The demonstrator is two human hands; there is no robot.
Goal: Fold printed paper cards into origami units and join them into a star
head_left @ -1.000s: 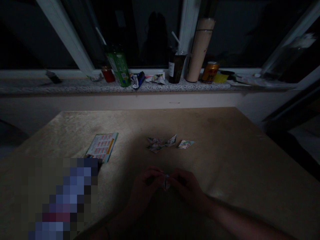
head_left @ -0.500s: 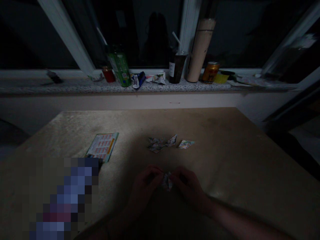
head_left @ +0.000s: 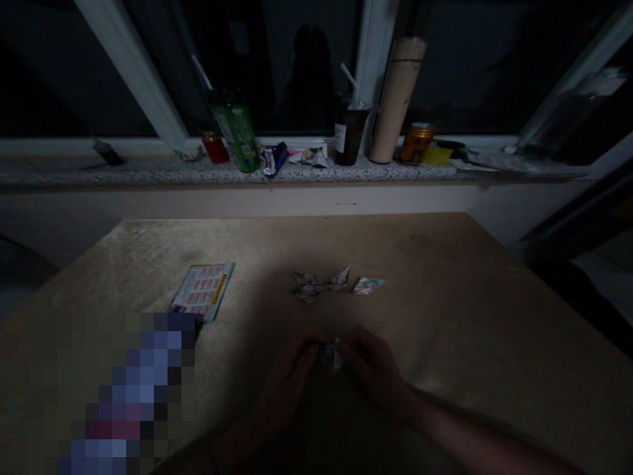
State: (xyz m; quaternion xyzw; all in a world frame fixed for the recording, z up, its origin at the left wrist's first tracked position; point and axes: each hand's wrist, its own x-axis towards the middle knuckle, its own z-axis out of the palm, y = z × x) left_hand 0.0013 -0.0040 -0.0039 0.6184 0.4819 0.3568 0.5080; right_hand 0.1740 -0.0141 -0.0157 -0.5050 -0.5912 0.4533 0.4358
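Observation:
In dim light, my left hand (head_left: 289,373) and my right hand (head_left: 373,366) meet low over the tan table (head_left: 445,316). Both pinch one small folded piece of printed paper (head_left: 331,354) between their fingertips. Further back on the table lie a cluster of folded paper pieces (head_left: 319,284) and one separate folded piece (head_left: 368,285). A printed leaflet (head_left: 202,291) lies flat to the left of my hands.
A stone windowsill (head_left: 148,170) behind the table carries a green bottle (head_left: 236,135), a red jar (head_left: 214,147), a dark cup with a straw (head_left: 349,132), a tall beige flask (head_left: 395,99) and a gold can (head_left: 416,142). A blurred-out patch covers the table's near left.
Both hands have shifted slightly away from me with the paper piece, which has turned a little between the fingertips. Everything else is still.

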